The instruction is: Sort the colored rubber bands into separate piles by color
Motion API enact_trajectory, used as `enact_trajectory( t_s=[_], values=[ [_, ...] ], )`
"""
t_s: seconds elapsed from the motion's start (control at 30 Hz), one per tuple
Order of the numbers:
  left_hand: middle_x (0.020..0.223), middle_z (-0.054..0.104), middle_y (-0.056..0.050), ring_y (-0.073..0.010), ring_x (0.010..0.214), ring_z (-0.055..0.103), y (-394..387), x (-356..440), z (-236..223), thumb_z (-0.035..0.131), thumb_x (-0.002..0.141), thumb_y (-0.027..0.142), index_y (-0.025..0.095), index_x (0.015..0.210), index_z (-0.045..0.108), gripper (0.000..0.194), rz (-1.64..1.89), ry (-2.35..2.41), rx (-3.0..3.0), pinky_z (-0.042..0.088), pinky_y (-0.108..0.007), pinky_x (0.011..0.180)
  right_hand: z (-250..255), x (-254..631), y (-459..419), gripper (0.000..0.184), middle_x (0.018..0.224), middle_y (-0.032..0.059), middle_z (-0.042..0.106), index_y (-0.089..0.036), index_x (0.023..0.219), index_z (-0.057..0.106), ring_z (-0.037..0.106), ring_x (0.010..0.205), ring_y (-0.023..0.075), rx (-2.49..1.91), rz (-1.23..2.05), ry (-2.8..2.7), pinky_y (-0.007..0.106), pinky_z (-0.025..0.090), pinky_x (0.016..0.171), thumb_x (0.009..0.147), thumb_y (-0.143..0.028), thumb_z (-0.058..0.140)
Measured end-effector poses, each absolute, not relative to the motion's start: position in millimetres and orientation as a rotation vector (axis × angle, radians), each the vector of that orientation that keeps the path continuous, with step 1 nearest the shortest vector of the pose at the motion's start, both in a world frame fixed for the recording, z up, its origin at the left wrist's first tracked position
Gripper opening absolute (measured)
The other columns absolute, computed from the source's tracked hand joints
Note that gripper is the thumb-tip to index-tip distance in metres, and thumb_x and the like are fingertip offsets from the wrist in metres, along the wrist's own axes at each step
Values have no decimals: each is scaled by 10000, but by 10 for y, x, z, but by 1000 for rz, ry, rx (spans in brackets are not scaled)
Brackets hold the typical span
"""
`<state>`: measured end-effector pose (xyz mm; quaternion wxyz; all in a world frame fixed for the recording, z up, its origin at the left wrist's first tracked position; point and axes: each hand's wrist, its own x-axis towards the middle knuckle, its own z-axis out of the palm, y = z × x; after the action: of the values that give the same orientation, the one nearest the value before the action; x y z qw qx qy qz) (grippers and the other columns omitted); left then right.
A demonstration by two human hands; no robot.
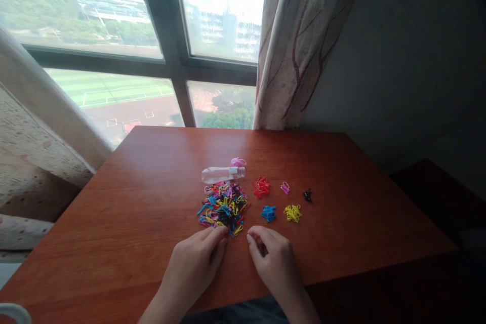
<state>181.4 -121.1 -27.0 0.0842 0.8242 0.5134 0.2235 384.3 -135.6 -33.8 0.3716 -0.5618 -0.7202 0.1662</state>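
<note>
A mixed heap of small coloured rubber bands [224, 205] lies on the wooden table in front of me. My left hand [194, 259] is at the heap's near edge, its thumb and index finger closed together. Just to the right of the heap, my right hand [274, 255] is curled, with thumb and index fingertips meeting. Whatever either pinch holds is too small to make out. Right of the heap are sorted groups: red bands [261, 187], blue bands [269, 213], yellow bands [292, 213], a few pink bands [285, 188] and a few black bands [308, 195].
A clear plastic bottle [216, 175] lies on its side behind the heap, with a pink looped item [238, 162] behind its neck. The table [132, 202] reaches a window with curtains [296, 45]. A white curved object [15, 311] shows at the lower left.
</note>
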Motion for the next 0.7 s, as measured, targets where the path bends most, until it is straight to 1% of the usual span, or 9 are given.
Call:
enact_trajectory(
  t_s=[0.3, 0.53, 0.7],
  values=[
    [851, 750, -8, -184, 709, 721, -1211, 1817, -247, 418, 967, 245, 245, 940, 642, 225, 599, 1502, 2446, 529, -262, 609, -335, 3854, -1346, 122, 699, -14, 642, -218, 866, 625, 609, 634, 144, -1439, 452, -1849, 240, 382, 615, 927, -186, 525],
    [943, 765, -32, -187, 779, 739, -1200, 1819, -257, 437, 967, 274, 243, 1045, 647, 226, 660, 1520, 2471, 549, -252, 658, -333, 3860, -1352, 124, 691, -15, 647, -217, 864, 635, 611, 622, 140, -1431, 458, -1847, 234, 390, 603, 921, -186, 529],
    [932, 765, -34, -187, 766, 736, -1194, 1839, -211, 442, 959, 259, 240, 1023, 658, 226, 618, 1531, 2473, 548, -249, 652, -320, 3862, -1352, 134, 683, -19, 647, -218, 856, 642, 616, 619, 137, -1441, 445, -1852, 228, 403, 604, 912, -176, 528]
  ],
)
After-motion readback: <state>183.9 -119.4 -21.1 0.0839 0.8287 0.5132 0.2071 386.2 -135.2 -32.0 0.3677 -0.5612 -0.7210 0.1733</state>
